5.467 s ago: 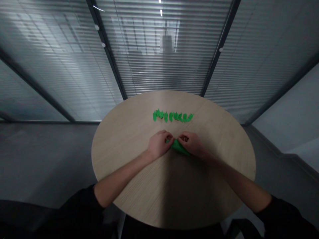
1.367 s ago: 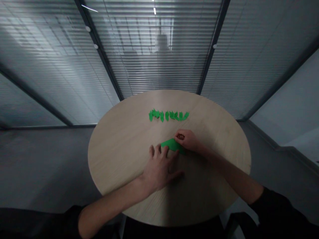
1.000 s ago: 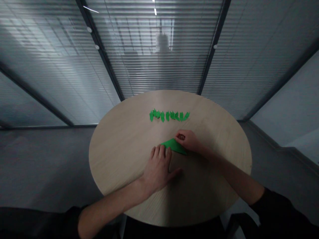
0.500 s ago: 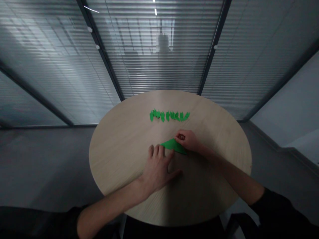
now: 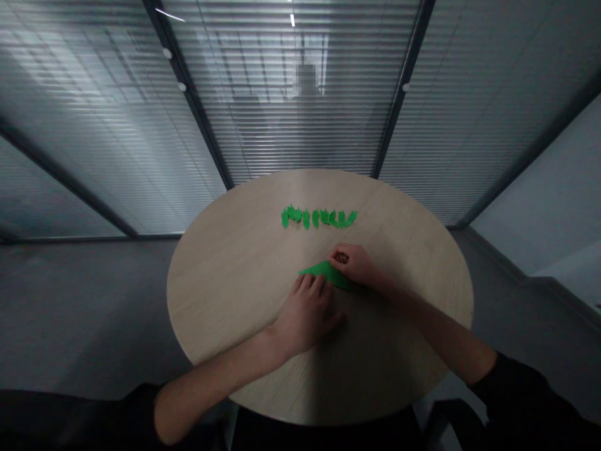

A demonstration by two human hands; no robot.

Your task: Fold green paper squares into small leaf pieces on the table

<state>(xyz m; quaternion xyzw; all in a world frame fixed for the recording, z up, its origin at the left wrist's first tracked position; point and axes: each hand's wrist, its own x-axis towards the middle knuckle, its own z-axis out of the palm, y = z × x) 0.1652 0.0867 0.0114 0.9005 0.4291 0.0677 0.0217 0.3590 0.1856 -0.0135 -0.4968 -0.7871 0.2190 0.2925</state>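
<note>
A folded green paper (image 5: 325,272) lies flat on the round wooden table (image 5: 225,282), shaped like a long triangle. My left hand (image 5: 307,310) rests palm down on the table with its fingers stretched forward, the fingertips touching the paper's near edge. My right hand (image 5: 354,263) is curled, its fingers pressed down on the paper's right end. A row of several small folded green paper pieces (image 5: 318,217) lies further back on the table.
Behind the table stands a glass wall with horizontal blinds and dark frame bars (image 5: 397,106). A dim reflection of a person shows in the glass. Grey floor (image 5: 84,300) surrounds the table on both sides.
My left hand left the paper's left end, lay flat on the table, and has now slid forward with its fingers closer together onto the paper's edge. My right hand stayed put.
</note>
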